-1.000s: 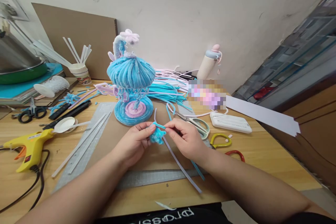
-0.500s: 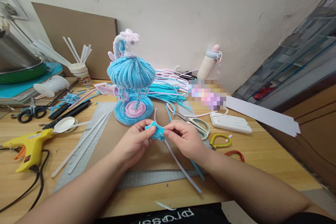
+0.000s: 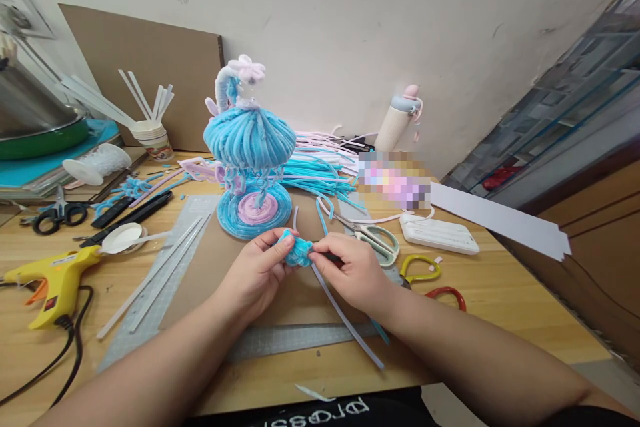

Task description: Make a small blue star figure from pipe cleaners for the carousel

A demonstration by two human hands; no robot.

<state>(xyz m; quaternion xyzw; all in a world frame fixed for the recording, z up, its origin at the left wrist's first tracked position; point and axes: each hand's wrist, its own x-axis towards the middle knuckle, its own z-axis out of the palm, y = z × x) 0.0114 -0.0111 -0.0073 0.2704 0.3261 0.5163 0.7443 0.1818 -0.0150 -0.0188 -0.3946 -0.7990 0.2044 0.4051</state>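
A small fuzzy blue pipe-cleaner bundle (image 3: pixel 299 252) is pinched between both my hands above a brown cardboard sheet (image 3: pixel 210 267). My left hand (image 3: pixel 257 273) grips its left side with thumb and fingers closed. My right hand (image 3: pixel 350 270) pinches its right side, fingers curled. A long lilac pipe cleaner (image 3: pixel 345 320) trails from the bundle toward me. Just behind stands a blue and pink pipe-cleaner carousel model (image 3: pixel 250 153).
A yellow glue gun (image 3: pixel 55 277) with a black cord lies at the left. Black scissors (image 3: pixel 57 213), a paper cup of white sticks (image 3: pixel 150 133), pale-handled scissors (image 3: pixel 373 235), yellow pliers (image 3: pixel 420 267), a white case (image 3: pixel 437 232) and loose pipe cleaners (image 3: pixel 320 170) surround the work. A metal ruler (image 3: pixel 300 337) lies near me.
The bundle has been turned and drawn tighter between my fingers. Both hands shifted slightly up and closer together; the loose blue end seen earlier is now tucked in.
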